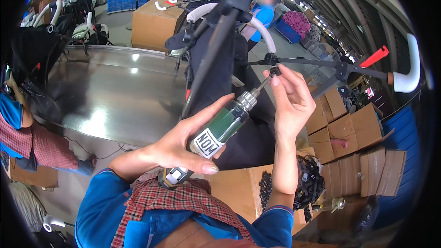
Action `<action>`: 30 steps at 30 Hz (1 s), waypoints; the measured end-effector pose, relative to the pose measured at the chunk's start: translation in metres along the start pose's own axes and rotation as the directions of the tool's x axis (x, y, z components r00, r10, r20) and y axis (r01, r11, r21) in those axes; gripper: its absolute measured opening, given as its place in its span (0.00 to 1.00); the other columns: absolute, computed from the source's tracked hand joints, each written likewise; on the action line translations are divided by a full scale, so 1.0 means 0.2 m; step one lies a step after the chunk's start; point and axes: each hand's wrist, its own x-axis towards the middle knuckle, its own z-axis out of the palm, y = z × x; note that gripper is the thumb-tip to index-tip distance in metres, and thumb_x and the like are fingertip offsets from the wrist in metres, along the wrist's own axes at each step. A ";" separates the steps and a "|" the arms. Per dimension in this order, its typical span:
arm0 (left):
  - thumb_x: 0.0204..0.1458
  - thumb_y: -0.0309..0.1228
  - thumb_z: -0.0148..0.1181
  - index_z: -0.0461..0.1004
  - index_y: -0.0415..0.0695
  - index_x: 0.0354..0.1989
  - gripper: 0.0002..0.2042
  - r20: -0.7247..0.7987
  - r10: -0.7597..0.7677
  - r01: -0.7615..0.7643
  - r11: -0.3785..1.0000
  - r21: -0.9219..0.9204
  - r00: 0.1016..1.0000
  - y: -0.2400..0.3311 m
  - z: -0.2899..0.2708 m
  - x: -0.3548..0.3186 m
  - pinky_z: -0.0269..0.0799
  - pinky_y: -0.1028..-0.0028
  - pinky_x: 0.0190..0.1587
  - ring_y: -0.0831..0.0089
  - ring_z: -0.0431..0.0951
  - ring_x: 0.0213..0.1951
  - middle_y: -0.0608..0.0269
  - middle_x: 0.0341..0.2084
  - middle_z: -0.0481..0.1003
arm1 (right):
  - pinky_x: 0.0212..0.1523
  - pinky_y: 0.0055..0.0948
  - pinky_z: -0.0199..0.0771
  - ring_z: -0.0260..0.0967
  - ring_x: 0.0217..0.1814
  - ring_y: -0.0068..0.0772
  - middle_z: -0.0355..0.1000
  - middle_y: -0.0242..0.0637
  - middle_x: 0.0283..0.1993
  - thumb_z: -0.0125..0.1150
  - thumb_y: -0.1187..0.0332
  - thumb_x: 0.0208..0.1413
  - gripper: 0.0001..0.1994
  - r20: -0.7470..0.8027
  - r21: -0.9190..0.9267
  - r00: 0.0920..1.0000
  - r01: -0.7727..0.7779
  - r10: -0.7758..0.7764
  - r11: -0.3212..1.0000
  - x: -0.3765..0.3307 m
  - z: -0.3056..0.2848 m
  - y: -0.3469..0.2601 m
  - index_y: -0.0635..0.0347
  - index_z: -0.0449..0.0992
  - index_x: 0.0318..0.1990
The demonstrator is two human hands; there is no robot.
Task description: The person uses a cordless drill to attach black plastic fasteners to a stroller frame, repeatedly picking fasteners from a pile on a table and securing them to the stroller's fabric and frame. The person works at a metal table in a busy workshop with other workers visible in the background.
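Note:
My left hand (183, 142) is wrapped round a green power screwdriver (220, 126) with a silver collar, its shaft slanting up to the right. At the tip of that shaft, my right hand (291, 98) pinches a small black plastic part (275, 71) between thumb and fingers. The bit meets the part or lies right against it; a screw there is too small to make out. Just behind both hands stands a dark stroller frame (216, 41) with black fabric and white-wrapped handles (264, 34). One black tube of it passes close to the screwdriver.
A shiny metal table (110, 96) spreads to the left. Below my right arm stands an open carton (239, 188) with small black parts and black straps (308, 181). More cartons (340, 133) are stacked right. Co-workers stand at the far left (27, 133) and behind the stroller (262, 18).

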 end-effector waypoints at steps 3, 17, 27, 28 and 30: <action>0.39 0.26 0.73 0.33 0.42 0.73 0.57 0.026 -0.011 0.013 0.997 -0.074 1.000 0.07 -0.11 -0.04 0.68 0.78 0.36 0.79 0.71 0.33 0.63 0.32 0.71 | 0.50 0.28 0.77 0.76 0.49 0.39 0.70 0.42 0.46 0.55 0.89 0.54 0.14 0.057 0.111 0.998 -0.024 0.017 0.994 0.00 0.12 0.03 0.73 0.75 0.48; 0.38 0.28 0.73 0.32 0.47 0.73 0.58 -0.204 0.259 -0.291 0.946 -0.144 0.944 0.11 -0.44 -0.06 0.70 0.78 0.26 0.76 0.74 0.23 0.56 0.28 0.72 | 0.53 0.26 0.69 0.72 0.50 0.26 0.76 0.37 0.47 0.59 0.80 0.54 0.14 0.297 -0.251 0.955 0.059 0.019 0.966 0.52 0.50 0.42 0.66 0.73 0.49; 0.44 0.27 0.69 0.36 0.48 0.73 0.52 -0.232 0.157 -0.181 0.980 -0.084 0.960 0.09 -0.56 0.05 0.69 0.78 0.23 0.78 0.73 0.22 0.61 0.26 0.71 | 0.55 0.24 0.70 0.73 0.50 0.26 0.76 0.41 0.48 0.57 0.84 0.53 0.15 0.350 -0.245 0.934 0.159 -0.065 0.956 0.53 0.49 0.44 0.71 0.71 0.49; 0.44 0.27 0.69 0.36 0.48 0.73 0.52 -0.236 0.159 -0.175 0.983 -0.047 0.959 0.08 -0.56 0.05 0.69 0.78 0.23 0.78 0.73 0.22 0.61 0.26 0.71 | 0.54 0.25 0.72 0.74 0.50 0.27 0.76 0.41 0.48 0.57 0.84 0.53 0.14 0.347 -0.248 0.935 0.169 -0.075 0.954 0.53 0.49 0.45 0.70 0.72 0.48; 0.44 0.27 0.69 0.36 0.49 0.73 0.52 -0.239 0.163 -0.161 0.987 0.027 0.957 0.08 -0.57 0.06 0.69 0.78 0.23 0.78 0.73 0.22 0.62 0.26 0.71 | 0.51 0.27 0.74 0.75 0.49 0.28 0.76 0.39 0.47 0.58 0.83 0.53 0.12 0.338 -0.256 0.936 0.190 -0.096 0.948 0.53 0.50 0.45 0.69 0.74 0.46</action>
